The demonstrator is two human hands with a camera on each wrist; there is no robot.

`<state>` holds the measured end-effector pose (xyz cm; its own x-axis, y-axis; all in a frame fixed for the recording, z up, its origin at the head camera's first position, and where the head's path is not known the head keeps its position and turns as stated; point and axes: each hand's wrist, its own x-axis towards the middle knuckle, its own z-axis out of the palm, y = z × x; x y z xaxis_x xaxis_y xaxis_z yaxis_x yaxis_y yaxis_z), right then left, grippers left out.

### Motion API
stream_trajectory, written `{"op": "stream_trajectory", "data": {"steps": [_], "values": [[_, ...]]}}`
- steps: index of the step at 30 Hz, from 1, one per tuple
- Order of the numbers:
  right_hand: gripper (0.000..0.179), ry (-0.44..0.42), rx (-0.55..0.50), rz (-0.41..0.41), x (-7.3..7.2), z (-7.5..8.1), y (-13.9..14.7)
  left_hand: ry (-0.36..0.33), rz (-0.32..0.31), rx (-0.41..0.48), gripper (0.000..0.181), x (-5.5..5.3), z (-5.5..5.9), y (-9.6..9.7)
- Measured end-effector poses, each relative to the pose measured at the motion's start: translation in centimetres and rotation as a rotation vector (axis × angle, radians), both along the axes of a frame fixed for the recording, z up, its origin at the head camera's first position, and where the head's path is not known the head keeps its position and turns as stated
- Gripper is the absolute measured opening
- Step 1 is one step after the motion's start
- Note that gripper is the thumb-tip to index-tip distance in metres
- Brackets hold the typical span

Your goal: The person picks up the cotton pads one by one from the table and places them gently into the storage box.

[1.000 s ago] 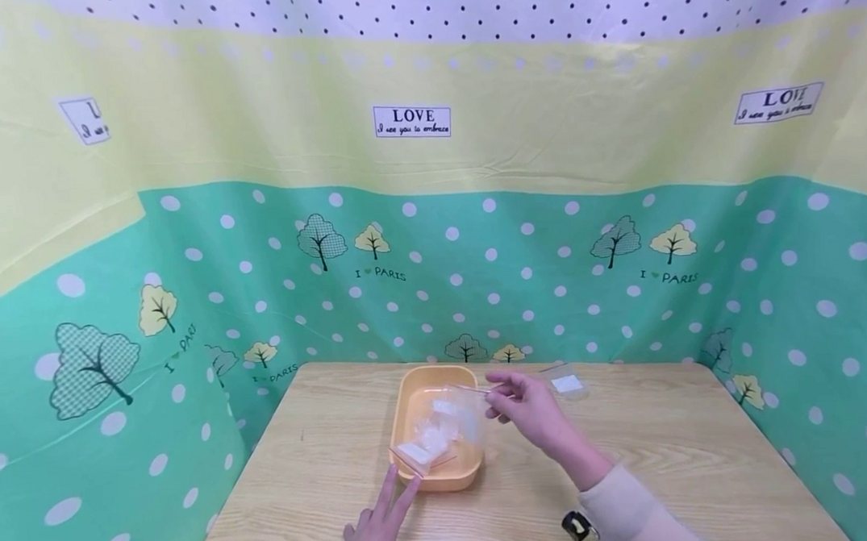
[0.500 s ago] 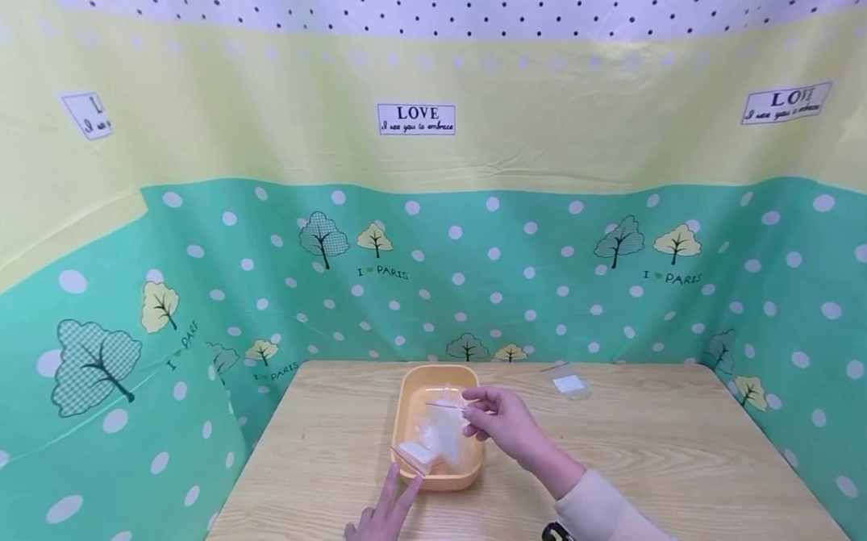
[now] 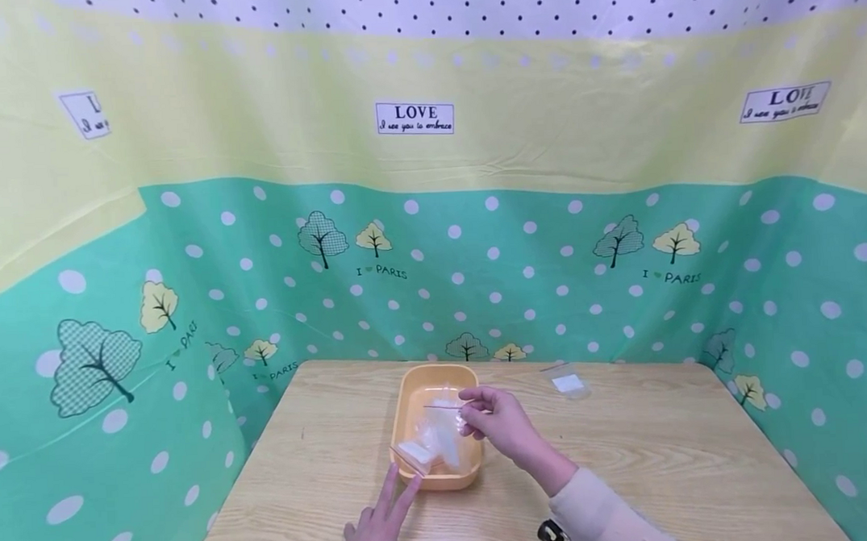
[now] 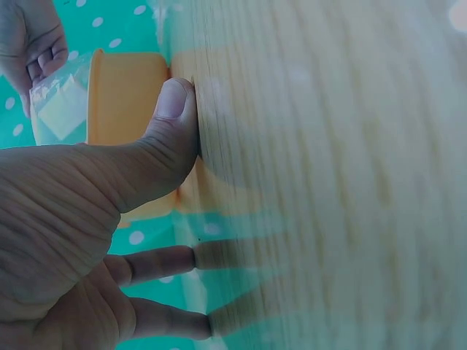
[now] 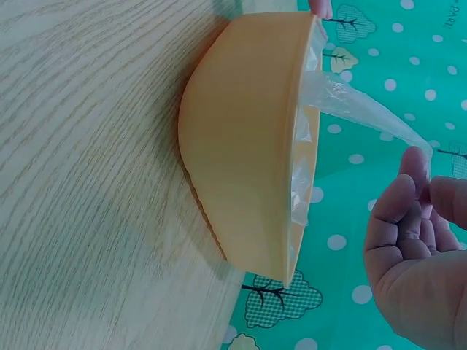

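In the head view, my right hand (image 3: 509,430) pinches a clear zip bag (image 3: 446,435) by its red-striped top edge, over an orange plastic tub (image 3: 450,484). The right wrist view shows that bag (image 5: 368,113) stretching from my fingertips down to the tub's mouth; a white patch shows on it in the left wrist view. Several other clear bags lie inside the tub, one with a white label (image 3: 416,453) at the near left corner. My left hand (image 3: 375,527) lies at that corner, with straight spread fingers; in the left wrist view its thumb and fingertips rest on the table.
Another zip bag with a white label (image 3: 569,383) lies on the wooden table (image 3: 304,470), right of the tub near the back edge. Green and yellow printed cloth (image 3: 492,284) hangs behind and on both sides. A black wrist device (image 3: 551,534) is under my right forearm.
My right hand has moved left and slightly down with the zip bag, bringing it from the tub's right rim to over its middle. My left hand has stayed in place.
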<state>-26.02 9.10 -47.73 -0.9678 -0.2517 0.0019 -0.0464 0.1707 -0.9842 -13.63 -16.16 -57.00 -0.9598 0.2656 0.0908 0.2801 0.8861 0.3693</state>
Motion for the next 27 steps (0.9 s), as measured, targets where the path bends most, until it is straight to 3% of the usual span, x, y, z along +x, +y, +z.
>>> {"op": "stream_trajectory", "data": {"steps": [10,27], "values": [[0.035,0.038,0.086,-0.079,-0.6,-0.4,0.2,-0.004,-0.003,0.003,0.131,-0.1,-0.3,-0.2],[0.029,0.074,0.126,-0.153,-1.3,-1.2,0.1,0.000,-0.010,0.008,0.129,-0.1,-0.5,-0.3]]}}
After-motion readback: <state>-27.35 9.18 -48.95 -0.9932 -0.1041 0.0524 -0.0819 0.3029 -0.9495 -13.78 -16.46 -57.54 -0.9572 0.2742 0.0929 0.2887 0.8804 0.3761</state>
